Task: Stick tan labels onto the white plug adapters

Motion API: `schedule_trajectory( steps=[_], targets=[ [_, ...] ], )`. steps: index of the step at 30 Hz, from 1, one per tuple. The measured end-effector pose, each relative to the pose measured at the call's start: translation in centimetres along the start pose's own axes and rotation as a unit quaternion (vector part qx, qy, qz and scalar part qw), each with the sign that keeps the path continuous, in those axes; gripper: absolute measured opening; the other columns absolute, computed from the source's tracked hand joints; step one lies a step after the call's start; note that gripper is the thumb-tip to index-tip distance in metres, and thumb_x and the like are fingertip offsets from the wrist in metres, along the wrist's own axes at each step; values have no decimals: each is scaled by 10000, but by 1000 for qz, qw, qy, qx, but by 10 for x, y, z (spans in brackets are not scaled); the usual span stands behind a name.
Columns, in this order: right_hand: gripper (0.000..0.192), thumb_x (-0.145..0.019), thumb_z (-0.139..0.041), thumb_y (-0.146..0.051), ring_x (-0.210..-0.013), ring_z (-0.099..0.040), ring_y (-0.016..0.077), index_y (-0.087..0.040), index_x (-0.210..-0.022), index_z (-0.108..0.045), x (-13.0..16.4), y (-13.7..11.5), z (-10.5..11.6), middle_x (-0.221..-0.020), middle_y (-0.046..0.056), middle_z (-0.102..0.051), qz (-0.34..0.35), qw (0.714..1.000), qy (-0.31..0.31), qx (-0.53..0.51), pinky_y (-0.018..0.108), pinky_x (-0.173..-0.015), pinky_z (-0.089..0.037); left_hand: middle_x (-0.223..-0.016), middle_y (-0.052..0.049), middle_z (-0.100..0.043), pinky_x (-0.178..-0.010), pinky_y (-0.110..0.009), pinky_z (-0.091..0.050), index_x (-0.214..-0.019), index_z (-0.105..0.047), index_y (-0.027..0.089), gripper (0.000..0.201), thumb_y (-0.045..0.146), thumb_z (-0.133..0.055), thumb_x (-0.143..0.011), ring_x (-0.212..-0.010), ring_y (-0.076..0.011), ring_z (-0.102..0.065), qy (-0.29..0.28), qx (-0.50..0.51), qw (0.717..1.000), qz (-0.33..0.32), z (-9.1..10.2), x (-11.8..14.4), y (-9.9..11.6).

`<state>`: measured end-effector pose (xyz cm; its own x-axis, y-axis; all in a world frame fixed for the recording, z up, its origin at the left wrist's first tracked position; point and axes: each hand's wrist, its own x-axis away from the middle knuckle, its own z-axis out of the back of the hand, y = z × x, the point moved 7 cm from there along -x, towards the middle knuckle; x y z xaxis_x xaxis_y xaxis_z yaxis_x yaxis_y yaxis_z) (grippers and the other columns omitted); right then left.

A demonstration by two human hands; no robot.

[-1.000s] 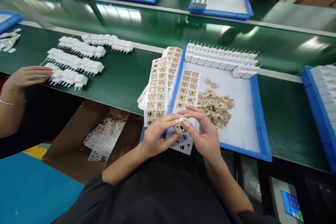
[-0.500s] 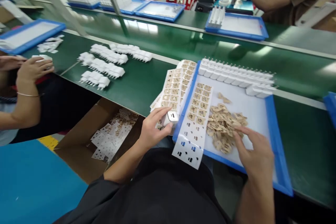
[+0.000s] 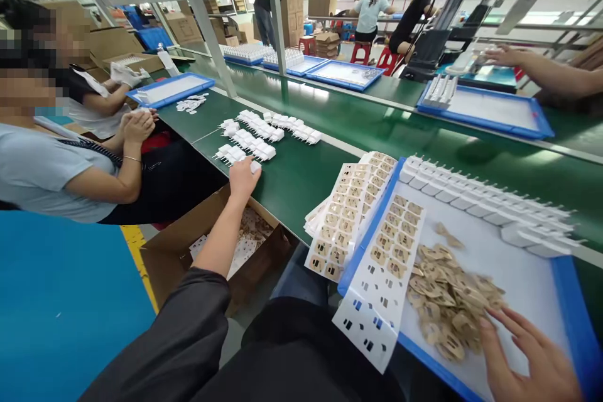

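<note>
On the green belt, left hand (image 3: pixel 244 177) grips a white plastic plug adapter (image 3: pixel 255 166) beside the adapter rows (image 3: pixel 245 146). Right hand (image 3: pixel 527 361), fingers spread and holding nothing, rests by the tan peeled stickers (image 3: pixel 447 304) in the blue-rimmed tray (image 3: pixel 572 301).

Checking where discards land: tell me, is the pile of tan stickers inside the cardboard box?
No, the tan stickers lie in the blue tray by the right hand.

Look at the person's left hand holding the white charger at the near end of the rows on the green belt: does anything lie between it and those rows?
Nothing visible does: the left hand holds the white charger right against the nearest row of chargers.
</note>
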<state>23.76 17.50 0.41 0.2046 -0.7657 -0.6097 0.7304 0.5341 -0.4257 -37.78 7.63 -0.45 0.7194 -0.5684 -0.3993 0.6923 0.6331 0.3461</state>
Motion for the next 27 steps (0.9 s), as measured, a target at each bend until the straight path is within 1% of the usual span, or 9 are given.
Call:
schedule_trajectory(
  steps=[2,5,6,8,11,16,21,25,27],
  targets=[
    [420,-916,-617,-363,-1127,-669,452,-511,-1309,-615,-1,-2,1,-1195,64,-699,-8,1000,3,24,607,-907,-542,-1180,-215,-694,-1043,-521,-418,-1241,-637,76,439,283,-582,-859,-1174,-391,-571,2,-7,1000,-2,0,-8,-9],
    [282,-924,-612,-396,-1052,-704,408,-291,-1160,-725,0,-7,3,-1122,118,-729,12,999,20,39,573,-921,-569,-1181,-198,-674,-1076,-520,-400,-1198,-662,71,409,278,-604,-850,-1166,-368,-551,-1,0,1000,-16,-5,-13,-19],
    [278,-930,-604,-404,-1051,-705,388,-243,-1112,-737,1,-7,3,-1114,127,-732,9,999,21,39,562,-936,-567,-1191,-190,-660,-1082,-519,-401,-1202,-663,68,411,280,-611,-853,-1167,-361,-540,2,4,1000,-18,-7,-14,-23],
    [283,-942,-590,-408,-1066,-699,349,-204,-1065,-742,2,-5,1,-1124,133,-731,-5,999,9,37,536,-968,-556,-1204,-171,-627,-1085,-525,-412,-1210,-665,67,425,308,-634,-862,-1161,-348,-519,12,12,1000,-18,-10,-16,-31],
    [272,-953,-585,-394,-1099,-683,316,-198,-1060,-739,5,-3,0,-1150,135,-724,-26,999,-14,28,503,-999,-537,-1209,-132,-594,-1109,-544,-405,-1215,-683,94,440,357,-681,-862,-1164,-333,-493,24,17,999,-22,-12,-17,-40],
    [258,-963,-578,-376,-1104,-674,299,-194,-1049,-739,6,-5,0,-1143,132,-724,-39,999,-30,20,474,-987,-535,-1207,-117,-598,-1105,-577,-406,-1205,-711,138,433,356,-732,-831,-1184,-360,-482,30,4,999,-24,-7,-14,-51],
    [245,-966,-564,-358,-1098,-677,290,-202,-1052,-732,4,-7,-2,-1138,125,-727,-38,998,-28,30,475,-984,-539,-1222,-79,-636,-1108,-471,-428,-1204,-690,181,411,305,-735,-815,-1192,-307,-522,7,-21,1000,-1,-3,-16,-58],
    [240,-953,-577,-381,-1093,-693,316,-246,-1089,-721,4,-11,0,-1142,120,-738,6,998,-40,39,475,-946,-559,-1244,-88,-654,-1124,-401,-396,-1204,-650,114,395,294,-698,-856,-1201,-266,-540,-15,-35,999,-3,-1,-16,-54],
    [239,-930,-596,-446,-1060,-709,335,-301,-1076,-716,4,-5,0,-1125,112,-752,17,998,-38,48,496,-936,-565,-1218,-76,-682,-1096,-353,-413,-1190,-656,113,384,300,-708,-859,-1182,-247,-567,-23,-39,999,-12,-1,-15,-53]
  ],
)
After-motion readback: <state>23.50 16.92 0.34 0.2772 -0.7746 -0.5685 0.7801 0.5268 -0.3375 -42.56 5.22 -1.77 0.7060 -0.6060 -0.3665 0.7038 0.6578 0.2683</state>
